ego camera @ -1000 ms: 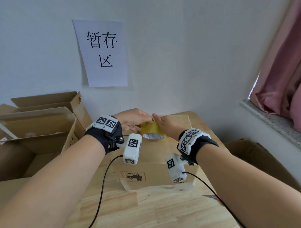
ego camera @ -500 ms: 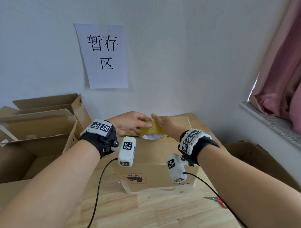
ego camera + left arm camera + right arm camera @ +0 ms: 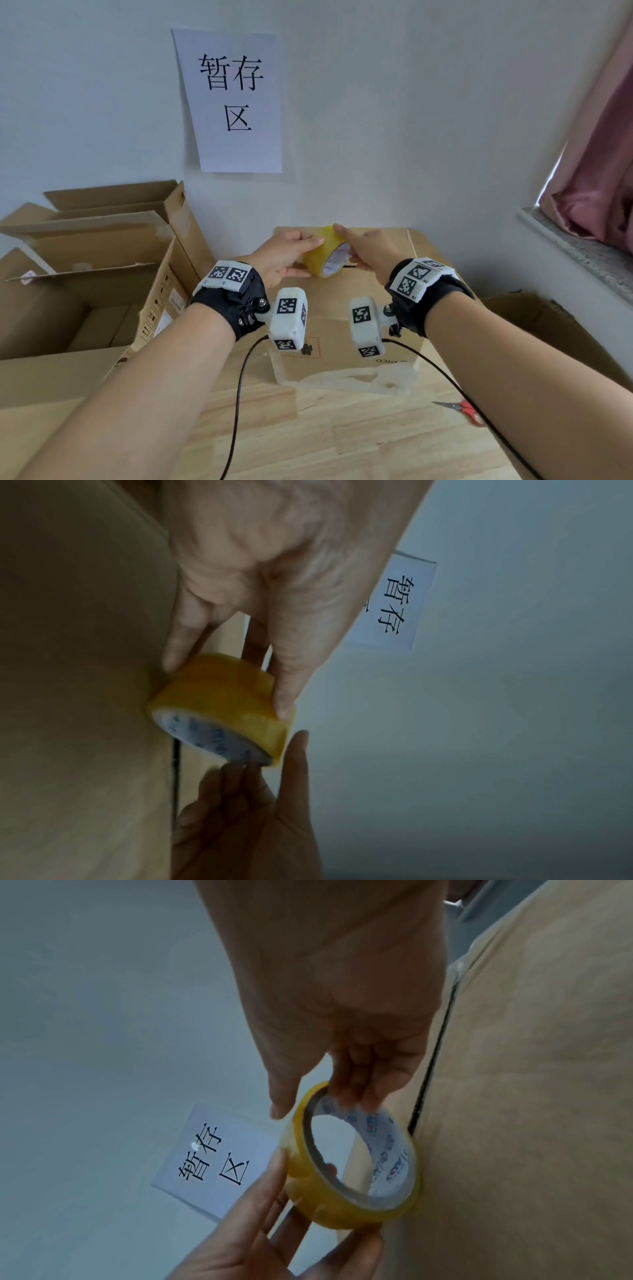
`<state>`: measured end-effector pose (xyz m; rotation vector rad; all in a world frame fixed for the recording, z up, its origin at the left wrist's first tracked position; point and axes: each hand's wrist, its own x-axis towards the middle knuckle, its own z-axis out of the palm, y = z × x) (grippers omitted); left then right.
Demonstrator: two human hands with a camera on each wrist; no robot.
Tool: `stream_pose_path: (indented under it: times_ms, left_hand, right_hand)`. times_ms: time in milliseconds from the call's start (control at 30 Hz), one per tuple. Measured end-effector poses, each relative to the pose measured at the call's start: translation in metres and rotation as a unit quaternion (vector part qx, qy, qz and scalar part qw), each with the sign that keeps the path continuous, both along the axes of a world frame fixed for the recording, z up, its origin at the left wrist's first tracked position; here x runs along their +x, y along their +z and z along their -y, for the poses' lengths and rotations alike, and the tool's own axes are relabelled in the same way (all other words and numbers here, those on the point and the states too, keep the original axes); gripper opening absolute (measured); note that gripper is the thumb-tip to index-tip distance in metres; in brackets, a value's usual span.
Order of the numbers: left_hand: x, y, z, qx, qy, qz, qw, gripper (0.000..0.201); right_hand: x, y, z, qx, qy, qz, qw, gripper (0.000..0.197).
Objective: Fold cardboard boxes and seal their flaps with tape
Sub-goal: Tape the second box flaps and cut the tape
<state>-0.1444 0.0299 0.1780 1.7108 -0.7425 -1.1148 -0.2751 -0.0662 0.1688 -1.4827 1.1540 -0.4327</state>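
A yellow tape roll (image 3: 322, 255) with a white printed core stands tilted on edge on top of the closed cardboard box (image 3: 346, 308), near the box's far end. My left hand (image 3: 287, 255) grips the roll's outer band (image 3: 219, 693) between thumb and fingers. My right hand (image 3: 363, 248) pinches the roll (image 3: 346, 1183) at its rim, fingers inside the core and the thumb outside. The dark seam (image 3: 431, 1053) between the box's top flaps runs beside the roll.
Open cardboard boxes (image 3: 89, 274) stand at the left against the wall. Red-handled scissors (image 3: 462, 409) lie on the wooden table (image 3: 342, 438) at the right. Another brown box (image 3: 555, 329) sits low at the right. A paper sign (image 3: 233, 99) hangs on the wall.
The roll has been tipped up from lying nearly flat onto its edge and lifted slightly toward the box's far end. Both hands stayed on it.
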Motion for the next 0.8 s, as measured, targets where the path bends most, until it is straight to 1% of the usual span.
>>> stream_pose_path:
  times_ms: [67, 133, 167, 200, 233, 267, 300, 367, 400, 433, 467, 533, 600, 667, 733, 800]
  left_hand:
    - [-0.001, -0.004, -0.001, 0.013, -0.036, 0.030, 0.999, 0.022]
    - [-0.002, -0.011, -0.003, 0.008, -0.045, 0.055, 0.997, 0.026]
    - [-0.003, -0.014, -0.003, -0.005, -0.029, 0.076, 0.997, 0.029]
    - [-0.001, -0.017, -0.003, -0.019, -0.005, 0.117, 0.993, 0.031]
    - [0.001, -0.018, -0.004, -0.027, 0.021, 0.174, 0.984, 0.033]
    - [0.005, -0.021, -0.004, -0.020, 0.033, 0.242, 0.970, 0.035]
    - [0.011, -0.026, -0.003, 0.000, 0.017, 0.313, 0.950, 0.037]
    - [0.020, -0.039, -0.001, 0.087, -0.077, 0.430, 0.896, 0.046]
    - [0.023, -0.048, 0.001, 0.133, -0.121, 0.467, 0.866, 0.050]
    - [0.026, -0.056, 0.002, 0.164, -0.147, 0.487, 0.845, 0.054]
    - [0.026, -0.060, 0.001, 0.181, -0.158, 0.497, 0.834, 0.055]
    - [0.029, -0.061, 0.002, 0.181, -0.165, 0.519, 0.819, 0.055]
    - [0.030, -0.057, 0.001, 0.182, -0.177, 0.539, 0.803, 0.055]
    - [0.031, -0.053, 0.000, 0.186, -0.178, 0.547, 0.797, 0.056]
    - [0.030, -0.051, -0.004, 0.186, -0.181, 0.553, 0.792, 0.056]
    - [0.030, -0.049, -0.008, 0.191, -0.188, 0.559, 0.784, 0.056]
  right_hand:
    - [0.001, 0.001, -0.006, 0.056, 0.022, 0.072, 0.996, 0.034]
    - [0.001, 0.004, -0.009, 0.086, 0.024, 0.114, 0.989, 0.030]
    - [0.001, 0.006, -0.009, 0.095, 0.020, 0.120, 0.988, 0.030]
    - [0.001, 0.008, -0.009, 0.101, 0.018, 0.121, 0.987, 0.031]
    - [0.001, 0.009, -0.009, 0.103, 0.016, 0.116, 0.988, 0.030]
    - [0.000, 0.009, -0.007, 0.104, 0.013, 0.114, 0.988, 0.029]
    - [-0.001, 0.010, -0.007, 0.107, 0.009, 0.113, 0.988, 0.030]
    - [-0.004, 0.011, -0.006, 0.118, 0.003, 0.124, 0.985, 0.031]
    - [-0.006, 0.010, -0.004, 0.127, -0.002, 0.139, 0.982, 0.029]
    - [-0.009, 0.010, -0.003, 0.135, -0.008, 0.155, 0.979, 0.026]
    - [-0.012, 0.010, -0.002, 0.143, -0.013, 0.175, 0.974, 0.026]
    - [-0.017, 0.010, 0.003, 0.146, -0.038, 0.221, 0.964, 0.025]
    - [-0.021, 0.016, 0.004, 0.119, -0.058, 0.227, 0.965, 0.017]
    - [-0.021, 0.020, 0.002, 0.057, -0.040, 0.181, 0.981, 0.018]
    - [-0.019, 0.022, -0.002, 0.002, 0.008, 0.110, 0.994, 0.025]
    - [-0.018, 0.020, -0.006, -0.017, 0.035, 0.063, 0.997, 0.028]
